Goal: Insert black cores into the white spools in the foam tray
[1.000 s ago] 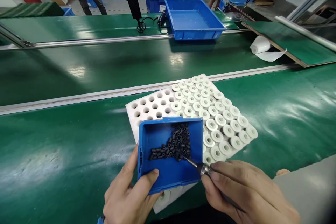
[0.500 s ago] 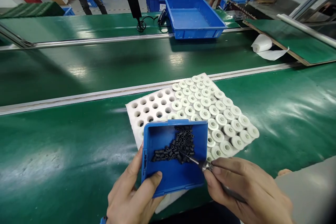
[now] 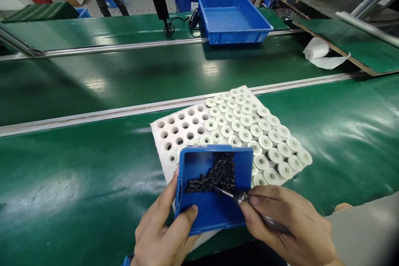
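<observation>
My left hand (image 3: 170, 220) grips the left side of a small blue plastic bin (image 3: 215, 218), its thumb inside. Several short black tube-like pieces (image 3: 222, 170) lie heaped in the bin. My right hand (image 3: 286, 220) is closed around the dark handle of a screwdriver-like tool (image 3: 241, 198). Its thin metal tip reaches in among the black pieces; whether a piece is on the tip, I cannot tell. Behind the bin lies a white foam tray (image 3: 183, 110) with rows of holes. Many holes on its right hold white flanged rings (image 3: 245, 135); the bin hides its front part.
The tray lies on a green work surface (image 3: 77, 183), bordered by a pale rail (image 3: 93, 116). Across the green belt stands a large blue crate (image 3: 238, 37). A black device with a cable (image 3: 158, 0) is left of it. A white roll (image 3: 316, 48) lies at right.
The bin and my left hand have shifted slightly right and down, uncovering a white ring at the tray's left. The tool tip has moved left among the black pieces.
</observation>
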Available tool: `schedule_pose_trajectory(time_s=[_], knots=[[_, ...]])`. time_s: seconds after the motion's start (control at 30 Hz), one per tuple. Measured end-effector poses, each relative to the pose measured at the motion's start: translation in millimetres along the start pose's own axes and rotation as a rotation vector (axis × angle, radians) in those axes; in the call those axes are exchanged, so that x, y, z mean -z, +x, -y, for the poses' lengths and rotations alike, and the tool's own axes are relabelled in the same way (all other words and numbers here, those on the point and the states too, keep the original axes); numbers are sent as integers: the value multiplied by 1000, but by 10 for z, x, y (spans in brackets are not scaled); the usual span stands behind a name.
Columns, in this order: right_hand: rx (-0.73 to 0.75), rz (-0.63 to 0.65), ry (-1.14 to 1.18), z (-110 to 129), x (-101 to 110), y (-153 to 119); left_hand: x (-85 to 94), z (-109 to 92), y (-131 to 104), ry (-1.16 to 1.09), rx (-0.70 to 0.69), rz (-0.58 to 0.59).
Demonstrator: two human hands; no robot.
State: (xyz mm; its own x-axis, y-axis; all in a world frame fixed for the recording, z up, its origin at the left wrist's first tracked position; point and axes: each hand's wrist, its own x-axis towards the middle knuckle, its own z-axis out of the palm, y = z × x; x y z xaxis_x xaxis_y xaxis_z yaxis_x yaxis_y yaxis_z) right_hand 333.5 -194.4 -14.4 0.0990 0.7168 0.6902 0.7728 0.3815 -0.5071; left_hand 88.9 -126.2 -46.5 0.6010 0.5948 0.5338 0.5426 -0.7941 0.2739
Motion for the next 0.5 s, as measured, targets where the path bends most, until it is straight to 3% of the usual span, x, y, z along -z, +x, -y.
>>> schedule_pose_trajectory(time_s=[0.17,0.33,0.5], knots=[[-31,-54,70,-61,-112,-86,-55,-36,33,-54,-38,5],[-272,-305,351,-113,-318,-328,-98,-73,59,-73,-58,-19],[-447,-465,422,-158,-347,-521,-169,132,-104,-36,30,-67]])
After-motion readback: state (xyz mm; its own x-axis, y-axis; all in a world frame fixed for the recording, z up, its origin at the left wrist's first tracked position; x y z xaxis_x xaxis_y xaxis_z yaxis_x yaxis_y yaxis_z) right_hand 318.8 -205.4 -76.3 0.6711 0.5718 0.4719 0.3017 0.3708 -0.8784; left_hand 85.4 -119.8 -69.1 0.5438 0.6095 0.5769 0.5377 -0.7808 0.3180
